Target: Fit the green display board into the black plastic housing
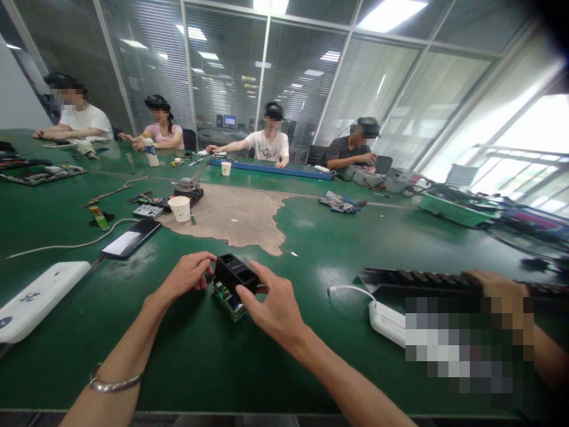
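Note:
A black box-shaped plastic housing [235,270] with rectangular openings in its top is in front of me, tilted over a green circuit board [230,302]. My right hand [280,299] grips the right end of the housing between thumb and fingers. At the other end, my left hand [189,276] has its fingers curled against the left edge; its thumb is mostly hidden. The board shows under the housing's lower side, and whether the two are joined I cannot tell.
A phone [132,238] and white power bank [42,302] lie left. Paper cup [179,209], drive parts and gloves [340,202] are farther back. At right, another person's hand [500,290] rests on a long black strip [413,280] near a white adapter [386,320]. Several people sit opposite.

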`<state>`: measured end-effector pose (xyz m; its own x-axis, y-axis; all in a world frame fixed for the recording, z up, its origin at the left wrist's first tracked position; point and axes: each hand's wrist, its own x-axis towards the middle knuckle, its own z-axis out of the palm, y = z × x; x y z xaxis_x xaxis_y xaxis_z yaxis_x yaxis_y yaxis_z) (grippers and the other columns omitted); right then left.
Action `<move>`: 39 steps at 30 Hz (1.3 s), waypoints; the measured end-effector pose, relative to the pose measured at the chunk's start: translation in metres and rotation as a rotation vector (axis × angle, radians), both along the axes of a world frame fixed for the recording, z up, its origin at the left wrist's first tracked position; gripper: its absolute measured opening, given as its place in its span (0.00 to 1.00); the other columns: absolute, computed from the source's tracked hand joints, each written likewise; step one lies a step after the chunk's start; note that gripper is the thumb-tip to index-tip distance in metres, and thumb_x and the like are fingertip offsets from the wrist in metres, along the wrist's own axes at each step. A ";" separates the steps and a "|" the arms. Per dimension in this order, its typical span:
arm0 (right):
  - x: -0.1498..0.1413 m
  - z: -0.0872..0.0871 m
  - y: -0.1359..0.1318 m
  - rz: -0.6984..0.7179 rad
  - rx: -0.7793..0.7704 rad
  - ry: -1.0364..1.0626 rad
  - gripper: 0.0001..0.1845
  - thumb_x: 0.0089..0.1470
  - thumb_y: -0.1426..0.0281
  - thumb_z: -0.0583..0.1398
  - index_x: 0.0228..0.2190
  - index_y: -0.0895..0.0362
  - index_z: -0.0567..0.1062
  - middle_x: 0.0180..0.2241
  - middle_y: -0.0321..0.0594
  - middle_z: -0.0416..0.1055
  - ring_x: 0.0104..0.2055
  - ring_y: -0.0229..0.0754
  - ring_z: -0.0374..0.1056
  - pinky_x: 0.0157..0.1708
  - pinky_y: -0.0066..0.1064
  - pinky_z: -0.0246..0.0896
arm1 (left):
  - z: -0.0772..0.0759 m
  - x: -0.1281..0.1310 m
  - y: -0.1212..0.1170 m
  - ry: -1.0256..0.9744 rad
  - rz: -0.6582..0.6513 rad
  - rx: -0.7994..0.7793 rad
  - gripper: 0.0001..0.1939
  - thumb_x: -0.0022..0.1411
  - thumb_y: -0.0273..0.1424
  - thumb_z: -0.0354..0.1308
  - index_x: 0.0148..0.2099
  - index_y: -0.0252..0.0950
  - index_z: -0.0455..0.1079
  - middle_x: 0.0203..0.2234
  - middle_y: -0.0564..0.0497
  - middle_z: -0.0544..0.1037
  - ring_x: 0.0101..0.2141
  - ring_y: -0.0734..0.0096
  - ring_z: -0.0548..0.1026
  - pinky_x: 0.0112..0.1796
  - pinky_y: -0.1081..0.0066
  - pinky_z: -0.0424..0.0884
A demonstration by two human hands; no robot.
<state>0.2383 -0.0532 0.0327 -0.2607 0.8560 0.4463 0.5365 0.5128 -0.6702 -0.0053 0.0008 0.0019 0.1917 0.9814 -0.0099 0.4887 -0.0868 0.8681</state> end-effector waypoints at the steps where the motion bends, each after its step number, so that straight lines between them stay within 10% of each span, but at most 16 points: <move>1: 0.005 -0.001 0.003 -0.007 0.002 0.038 0.27 0.55 0.63 0.61 0.55 0.57 0.67 0.48 0.46 0.74 0.43 0.46 0.74 0.41 0.37 0.72 | 0.000 0.000 0.000 -0.025 -0.015 -0.033 0.20 0.62 0.36 0.45 0.51 0.34 0.68 0.33 0.48 0.77 0.20 0.71 0.77 0.18 0.75 0.70; 9: 0.033 -0.037 0.021 -0.112 0.002 -0.022 0.25 0.53 0.66 0.61 0.53 0.57 0.69 0.47 0.46 0.74 0.42 0.48 0.74 0.41 0.41 0.73 | 0.007 0.003 -0.007 -0.040 -0.241 -0.163 0.28 0.51 0.25 0.51 0.56 0.37 0.65 0.50 0.42 0.73 0.27 0.72 0.77 0.26 0.73 0.74; 23: 0.042 -0.052 0.019 -0.030 0.079 -0.148 0.33 0.51 0.70 0.60 0.59 0.59 0.62 0.54 0.50 0.68 0.54 0.53 0.65 0.56 0.50 0.59 | 0.008 0.005 -0.007 -0.201 -0.435 -0.198 0.28 0.53 0.23 0.56 0.57 0.38 0.64 0.38 0.49 0.76 0.35 0.70 0.75 0.38 0.68 0.72; 32: 0.031 -0.024 0.005 -0.041 -0.024 0.138 0.27 0.56 0.65 0.60 0.57 0.55 0.66 0.53 0.45 0.70 0.51 0.47 0.69 0.45 0.36 0.71 | 0.000 0.003 -0.002 -0.221 -0.341 -0.179 0.24 0.54 0.23 0.53 0.54 0.36 0.66 0.35 0.50 0.76 0.32 0.71 0.76 0.35 0.68 0.73; 39: 0.007 -0.014 -0.006 0.047 -0.034 -0.019 0.28 0.53 0.66 0.62 0.56 0.55 0.67 0.52 0.45 0.71 0.52 0.50 0.68 0.51 0.44 0.66 | 0.000 -0.003 0.000 -0.147 -0.102 -0.100 0.21 0.54 0.25 0.51 0.52 0.34 0.67 0.38 0.48 0.74 0.26 0.74 0.76 0.27 0.71 0.73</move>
<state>0.2457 -0.0592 0.0184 -0.3089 0.8571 0.4123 0.5250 0.5151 -0.6775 -0.0087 0.0010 0.0024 0.2964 0.9524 -0.0711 0.3489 -0.0386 0.9364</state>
